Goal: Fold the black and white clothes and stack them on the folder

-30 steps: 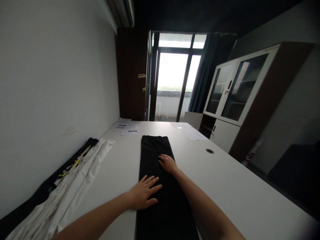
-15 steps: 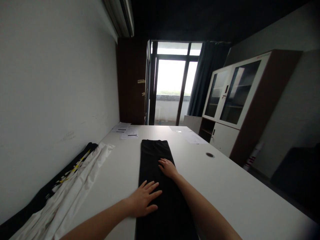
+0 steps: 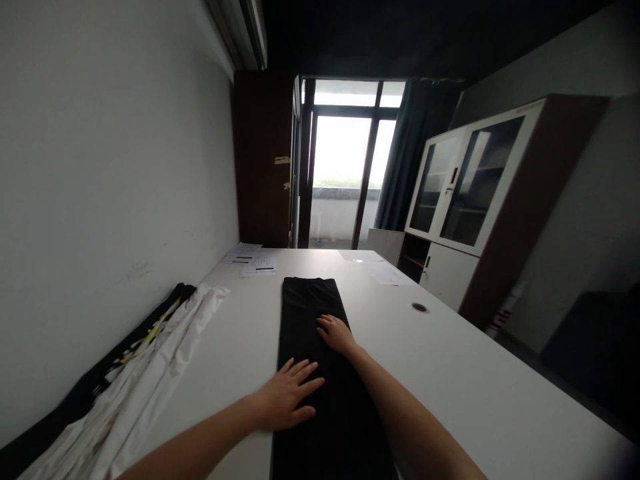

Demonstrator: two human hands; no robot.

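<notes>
A pair of black trousers [image 3: 307, 313], folded lengthwise into a long strip, lies flat on the white table [image 3: 435, 360], its waistband end away from me. The near end runs out of the bottom of the view. My left hand [image 3: 286, 395] rests on the left side of the cloth, fingers spread and thumb apart. Farther up, along the right edge, my right hand [image 3: 337, 333] lies on the fabric with its fingers stretched out. Neither hand grips the cloth.
White and black garments [image 3: 165, 360] lie along the wall on the left. Papers [image 3: 257, 267] are at the far left of the table, and more sheets [image 3: 393, 273] at the far right. A round cable hole [image 3: 420, 307] sits near the right edge. A glass-door cabinet [image 3: 483, 187] stands beyond.
</notes>
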